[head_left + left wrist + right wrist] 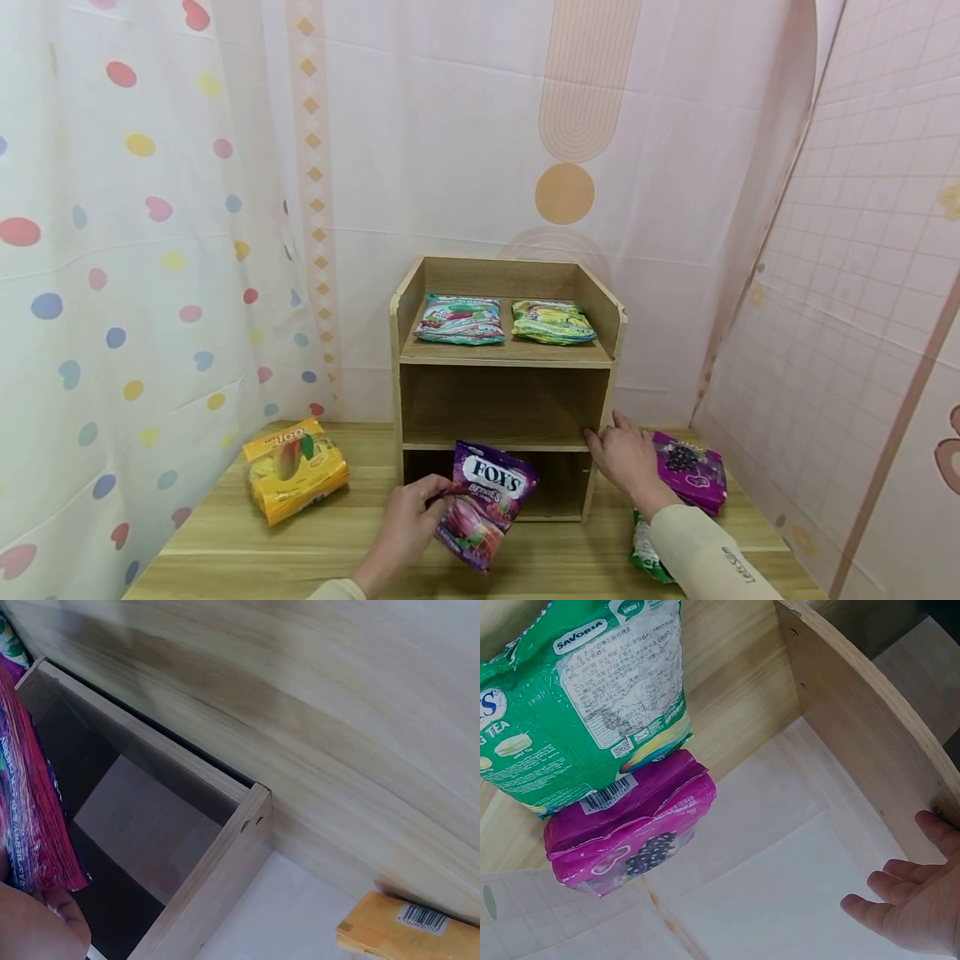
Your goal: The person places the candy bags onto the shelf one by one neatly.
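Note:
My left hand (408, 521) pinches a purple Fox's Berries candy bag (491, 500) by its left edge, holding it tilted in front of the shelf's lowest compartment. In the left wrist view the crinkled side of that bag (37, 802) shows above the fingers. The small wooden shelf (502, 447) has an open top and two compartments below. At its right side is my right hand (628, 458), fingers spread and extended, thumb at the front edge of the side panel (877, 712). A teal candy bag (461, 321) and a yellow-green one (552, 322) lie on the top.
On the wooden table (217, 554), a yellow pack with a mango picture (296, 471) lies left of the shelf. To the right are a purple pack with dark berries (690, 472) and a green candy bag (647, 550), partly hidden by the right forearm. Patterned curtains (465, 167) hang behind.

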`<action>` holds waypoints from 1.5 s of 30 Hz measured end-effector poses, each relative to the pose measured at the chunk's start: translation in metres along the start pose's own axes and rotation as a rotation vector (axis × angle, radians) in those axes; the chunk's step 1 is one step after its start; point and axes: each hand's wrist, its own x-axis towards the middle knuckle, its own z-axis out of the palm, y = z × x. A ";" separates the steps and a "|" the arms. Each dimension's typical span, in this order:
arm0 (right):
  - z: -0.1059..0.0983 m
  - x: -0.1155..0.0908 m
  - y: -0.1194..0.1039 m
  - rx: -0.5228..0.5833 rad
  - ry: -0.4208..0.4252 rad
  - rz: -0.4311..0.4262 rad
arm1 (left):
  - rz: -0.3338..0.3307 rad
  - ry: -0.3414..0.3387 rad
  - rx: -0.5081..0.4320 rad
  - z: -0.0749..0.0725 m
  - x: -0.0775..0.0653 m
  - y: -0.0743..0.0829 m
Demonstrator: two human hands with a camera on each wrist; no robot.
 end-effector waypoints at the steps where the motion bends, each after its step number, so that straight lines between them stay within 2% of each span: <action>1: 0.000 0.000 0.000 0.000 0.001 -0.001 | -0.002 0.014 0.001 0.000 0.001 0.000; 12: 0.000 0.001 0.000 -0.007 -0.003 0.001 | -0.078 0.112 -0.061 -0.008 0.013 0.007; 19: 0.000 0.000 0.000 -0.020 0.006 -0.005 | -0.039 0.203 -0.039 -0.014 0.022 0.009; 26: 0.000 0.000 -0.001 -0.020 0.007 -0.005 | -0.051 0.261 -0.009 -0.019 0.030 0.016; 30: -0.001 -0.002 -0.001 -0.014 0.010 -0.009 | -0.052 0.305 0.030 -0.020 0.035 0.017; 38: 0.000 -0.002 0.000 -0.014 0.014 -0.012 | -0.060 0.386 0.024 -0.019 0.045 0.021; 45: 0.000 -0.002 0.000 -0.016 0.011 -0.013 | -0.061 0.416 0.068 -0.015 0.049 0.020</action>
